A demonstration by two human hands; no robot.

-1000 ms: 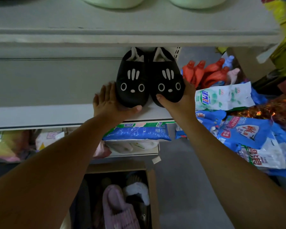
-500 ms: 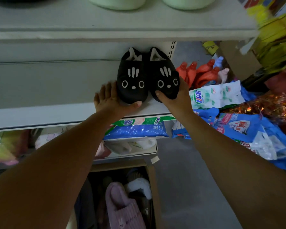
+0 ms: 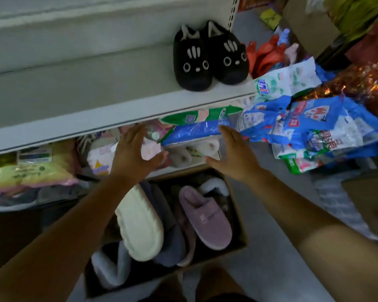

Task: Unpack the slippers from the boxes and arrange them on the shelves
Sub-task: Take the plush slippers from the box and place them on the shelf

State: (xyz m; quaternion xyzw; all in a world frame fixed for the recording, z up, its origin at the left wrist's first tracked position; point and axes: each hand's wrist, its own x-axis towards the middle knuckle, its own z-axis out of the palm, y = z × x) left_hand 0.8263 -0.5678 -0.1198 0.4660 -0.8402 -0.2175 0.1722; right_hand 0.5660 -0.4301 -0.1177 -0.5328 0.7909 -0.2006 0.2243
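Note:
A pair of black cat-face slippers [image 3: 210, 59] stands side by side on the white shelf [image 3: 96, 118], toes toward me, with no hand on it. My left hand [image 3: 133, 153] and my right hand [image 3: 234, 153] hover below the shelf edge, fingers spread and holding nothing. Under them an open cardboard box [image 3: 240, 223] on the floor holds several slippers: a cream one sole-up [image 3: 140, 225], a mauve one [image 3: 205, 216], a grey-blue one [image 3: 170, 243] and a pale fluffy one [image 3: 109, 267].
Blue and green plastic packs [image 3: 314, 125] lie heaped on the floor to the right, with orange bottles [image 3: 266, 55] behind them. The lower shelf holds packaged goods [image 3: 31, 171] and a blue pack [image 3: 196, 131]. A brown carton [image 3: 373, 203] sits far right.
Both hands have let go of the black slippers and dropped from the shelf to above the box. My view has tilted down, showing more of the box.

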